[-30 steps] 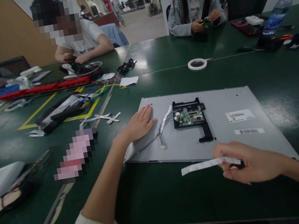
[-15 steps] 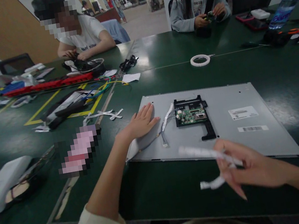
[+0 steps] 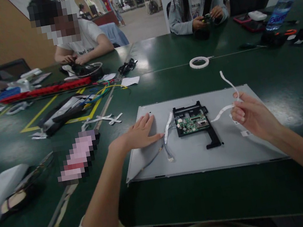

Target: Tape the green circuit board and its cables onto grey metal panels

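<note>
A flat grey metal panel lies on the green table, with a black bracket and a green circuit board at its middle. My left hand rests flat on the panel's left part, fingers spread. Close to its thumb, grey cables run over the panel, with a white tape strip at the board's left side. My right hand pinches thin white strips of tape above the panel's right side. Behind it, white labels are partly hidden.
A tape roll lies beyond the panel. At left are a blurred-out pink phone-like item, tape scraps and a white device. Two people sit across the table, handling things. A water bottle stands far right.
My right hand has risen from the panel's front edge to above its right side, still holding the tape strips. The left hand stays on the panel, which appears turned slightly.
</note>
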The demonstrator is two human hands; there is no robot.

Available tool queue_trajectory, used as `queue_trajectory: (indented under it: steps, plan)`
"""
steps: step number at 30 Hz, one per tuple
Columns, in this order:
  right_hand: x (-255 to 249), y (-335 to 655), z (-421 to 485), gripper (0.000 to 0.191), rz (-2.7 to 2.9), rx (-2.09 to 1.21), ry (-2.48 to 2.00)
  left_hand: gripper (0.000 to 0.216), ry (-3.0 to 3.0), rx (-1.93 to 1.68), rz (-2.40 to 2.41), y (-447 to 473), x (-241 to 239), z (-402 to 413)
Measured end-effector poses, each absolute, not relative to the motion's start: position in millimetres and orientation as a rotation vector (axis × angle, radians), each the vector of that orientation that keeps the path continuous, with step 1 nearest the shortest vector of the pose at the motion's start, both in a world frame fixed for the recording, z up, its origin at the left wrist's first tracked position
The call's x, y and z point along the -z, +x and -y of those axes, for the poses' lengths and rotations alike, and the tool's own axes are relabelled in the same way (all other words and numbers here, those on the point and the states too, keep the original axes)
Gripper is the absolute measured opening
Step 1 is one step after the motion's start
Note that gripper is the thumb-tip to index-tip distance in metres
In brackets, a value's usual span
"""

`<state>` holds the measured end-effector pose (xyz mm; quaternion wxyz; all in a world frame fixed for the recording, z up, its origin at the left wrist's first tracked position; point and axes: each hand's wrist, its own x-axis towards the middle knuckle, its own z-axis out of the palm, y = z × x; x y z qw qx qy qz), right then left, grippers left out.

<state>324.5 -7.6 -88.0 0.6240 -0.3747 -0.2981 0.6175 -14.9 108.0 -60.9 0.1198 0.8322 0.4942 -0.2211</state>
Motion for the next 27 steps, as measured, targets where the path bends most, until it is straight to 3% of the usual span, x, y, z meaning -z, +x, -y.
queue_trajectory:
  steps: [9, 15, 20, 22, 27]
  plan:
    - [97, 326, 4, 0.020, 0.639, -1.386, -0.888, 0.098, 2.482, 0.635, -1.351, -25, 61, -107]
    - [105, 331, -3, 0.021, 0.477, -1.357, -0.862, 0.084, 2.503, 0.586, -1.326, -26, 56, -108]
    - [108, 335, -5, 0.024, 0.447, -1.323, -0.860, 0.072, 2.677, 0.156, -1.344, -3, 49, -100]
    - [109, 334, -5, 0.023, 0.470, -1.307, -0.866, 0.073, 2.777, -0.014, -1.243, 12, 50, -95]
    - [111, 330, -4, 0.025, 0.511, -1.275, -0.886, 0.085, 2.830, 0.017, -0.854, 39, 63, -85]
